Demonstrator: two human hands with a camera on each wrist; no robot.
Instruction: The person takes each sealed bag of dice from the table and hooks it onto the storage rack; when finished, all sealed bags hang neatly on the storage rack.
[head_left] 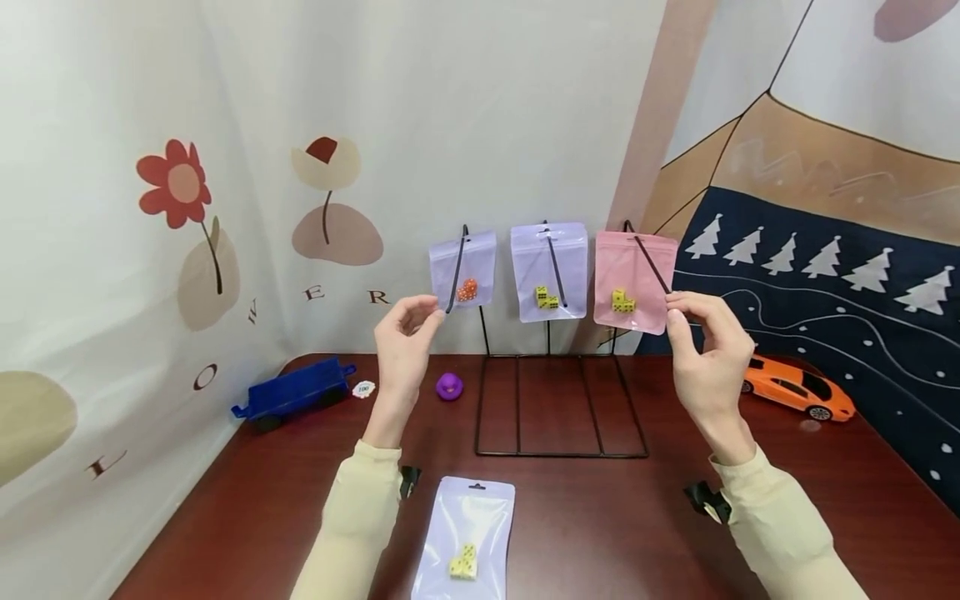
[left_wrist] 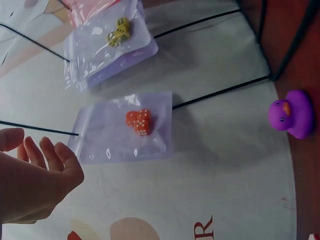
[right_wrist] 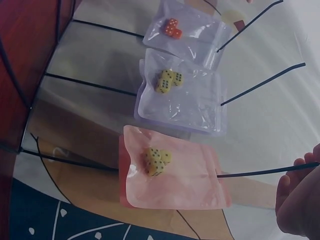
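My left hand (head_left: 405, 337) is beside the tip of the rack's left prong, its fingers loosely bent and nothing visible between them. A lilac zip pouch (head_left: 442, 267) with orange dice (left_wrist: 140, 121) hangs from that prong. On the right, my right hand (head_left: 708, 346) pinches the end of the right prong (right_wrist: 265, 172) between thumb and fingers; the fingers partly hide the tip. From this prong hangs a pink pouch (head_left: 637, 260) with yellow dice (right_wrist: 157, 162). Between the hands, a lilac pouch (head_left: 550, 254) with yellow dice (head_left: 547, 297) hangs from the middle prong.
The black wire rack (head_left: 562, 455) stands on the brown table. Another lilac pouch (head_left: 480, 512) with yellow dice lies in front. A purple rubber duck (head_left: 449, 387), blue toy trailer (head_left: 296, 390) and white token (head_left: 363, 389) are left; an orange toy car (head_left: 795, 386) is right.
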